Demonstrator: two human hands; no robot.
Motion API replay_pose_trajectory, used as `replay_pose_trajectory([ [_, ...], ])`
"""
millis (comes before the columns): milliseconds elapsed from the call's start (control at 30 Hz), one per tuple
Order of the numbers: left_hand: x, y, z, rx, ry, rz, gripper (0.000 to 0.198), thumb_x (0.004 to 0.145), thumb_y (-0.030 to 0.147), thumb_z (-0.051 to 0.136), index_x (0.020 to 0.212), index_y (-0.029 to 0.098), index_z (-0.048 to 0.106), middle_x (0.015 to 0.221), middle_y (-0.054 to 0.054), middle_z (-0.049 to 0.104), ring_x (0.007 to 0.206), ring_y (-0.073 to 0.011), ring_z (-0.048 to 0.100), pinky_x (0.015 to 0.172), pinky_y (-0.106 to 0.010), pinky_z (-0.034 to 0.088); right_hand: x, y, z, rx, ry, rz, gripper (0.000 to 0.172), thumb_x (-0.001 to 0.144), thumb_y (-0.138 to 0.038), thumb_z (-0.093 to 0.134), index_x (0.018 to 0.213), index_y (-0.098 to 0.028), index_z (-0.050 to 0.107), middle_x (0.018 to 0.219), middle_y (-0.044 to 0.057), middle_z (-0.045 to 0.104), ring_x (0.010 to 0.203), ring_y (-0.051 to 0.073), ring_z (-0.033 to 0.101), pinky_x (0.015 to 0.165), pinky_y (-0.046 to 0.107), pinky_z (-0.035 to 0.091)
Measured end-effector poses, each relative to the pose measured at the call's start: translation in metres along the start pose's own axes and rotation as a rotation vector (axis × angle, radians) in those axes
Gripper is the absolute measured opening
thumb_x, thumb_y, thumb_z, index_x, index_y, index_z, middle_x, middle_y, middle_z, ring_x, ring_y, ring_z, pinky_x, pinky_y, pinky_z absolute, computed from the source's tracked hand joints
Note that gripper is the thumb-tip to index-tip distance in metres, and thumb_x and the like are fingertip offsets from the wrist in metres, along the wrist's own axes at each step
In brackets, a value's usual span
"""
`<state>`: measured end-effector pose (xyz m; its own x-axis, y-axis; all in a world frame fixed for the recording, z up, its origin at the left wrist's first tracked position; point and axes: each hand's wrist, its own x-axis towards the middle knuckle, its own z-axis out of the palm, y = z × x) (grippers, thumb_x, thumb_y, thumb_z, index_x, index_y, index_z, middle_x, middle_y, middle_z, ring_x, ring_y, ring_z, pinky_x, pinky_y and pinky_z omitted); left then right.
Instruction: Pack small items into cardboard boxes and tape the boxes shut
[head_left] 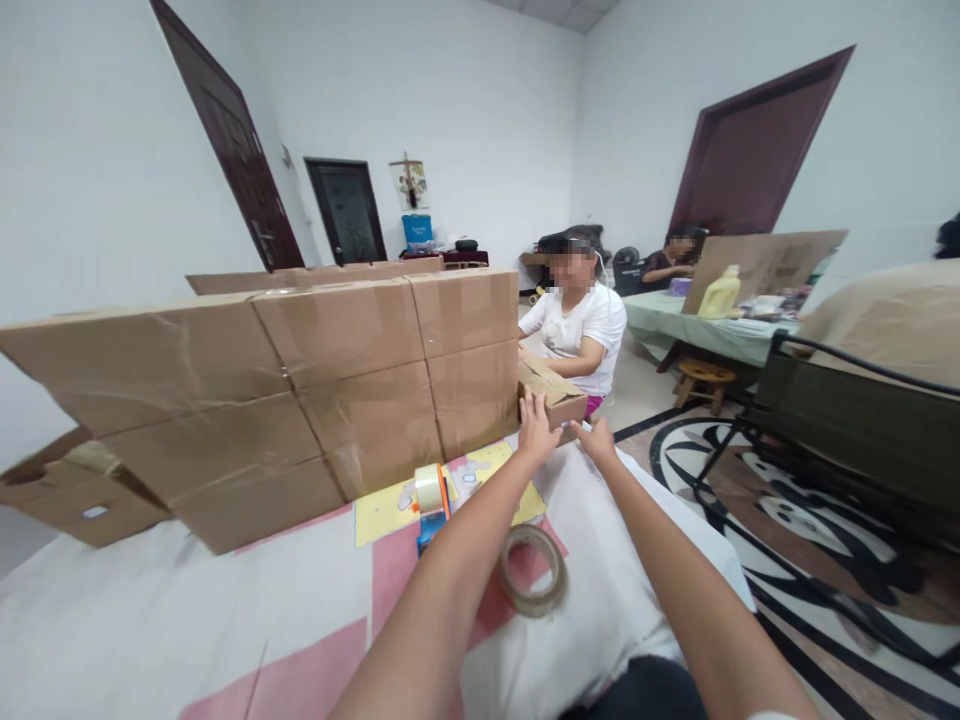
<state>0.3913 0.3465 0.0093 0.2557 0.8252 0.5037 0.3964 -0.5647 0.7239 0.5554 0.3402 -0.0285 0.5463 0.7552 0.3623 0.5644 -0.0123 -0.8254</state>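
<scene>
A small cardboard box (pixel 568 408) lies at the right end of a stack of cardboard boxes (pixel 367 385). My left hand (pixel 536 428) rests against the box's near side, its fingers spread and lying on the cardboard. Just below the box's near right corner is my right hand (pixel 596 442), thumb and fingers apart; whether it touches the box I cannot tell. Between my forearms a roll of brown tape (pixel 559 585) lies on the cloth. Left of my left forearm stands a tape dispenser (pixel 430 495) with a pale roll, partly hidden by the arm.
A pink, white and yellow cloth (pixel 300 610) covers the table. Across from me a person in a white shirt (pixel 577 325) sits by the small box. An opened carton (pixel 82 490) is at far left. To the right are a dark folding chair (pixel 862 430) and a wooden stool (pixel 703 380).
</scene>
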Motion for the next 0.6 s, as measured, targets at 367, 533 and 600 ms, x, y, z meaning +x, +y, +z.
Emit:
replay_pose_trajectory([
  [367, -0.189, 0.016, -0.217, -0.035, -0.001, 0.038, 0.022, 0.093, 0.034, 0.056, 0.114, 0.027, 0.060, 0.102, -0.003, 0.078, 0.089, -0.0167, 0.073, 0.075, -0.028, 0.058, -0.111, -0.084, -0.031, 0.017, -0.105, -0.115, 0.028, 0.074, -0.049, 0.040, 0.062, -0.024, 0.045, 0.063, 0.004, 0.056, 0.065, 0.021, 0.051, 0.063, 0.032, 0.036],
  [533, -0.258, -0.052, -0.344, 0.212, 0.264, -0.136, 0.020, 0.088, 0.042, 0.060, 0.102, 0.028, 0.064, 0.087, 0.001, 0.078, 0.071, -0.0182, 0.072, 0.060, -0.027, 0.055, -0.167, -0.165, 0.029, 0.041, -0.361, -0.306, 0.028, 0.080, -0.044, 0.041, 0.063, -0.023, 0.047, 0.062, 0.003, 0.056, 0.064, 0.018, 0.051, 0.061, 0.029, 0.035],
  [600, -0.273, -0.082, -0.388, 0.237, 0.429, -0.215, 0.022, 0.086, 0.044, 0.060, 0.099, 0.027, 0.063, 0.086, 0.000, 0.077, 0.076, -0.0211, 0.074, 0.062, -0.029, 0.056, -0.196, -0.201, 0.064, 0.047, -0.482, -0.394, 0.034, 0.085, -0.044, 0.042, 0.058, -0.023, 0.042, 0.056, 0.000, 0.050, 0.058, 0.016, 0.046, 0.058, 0.029, 0.030],
])
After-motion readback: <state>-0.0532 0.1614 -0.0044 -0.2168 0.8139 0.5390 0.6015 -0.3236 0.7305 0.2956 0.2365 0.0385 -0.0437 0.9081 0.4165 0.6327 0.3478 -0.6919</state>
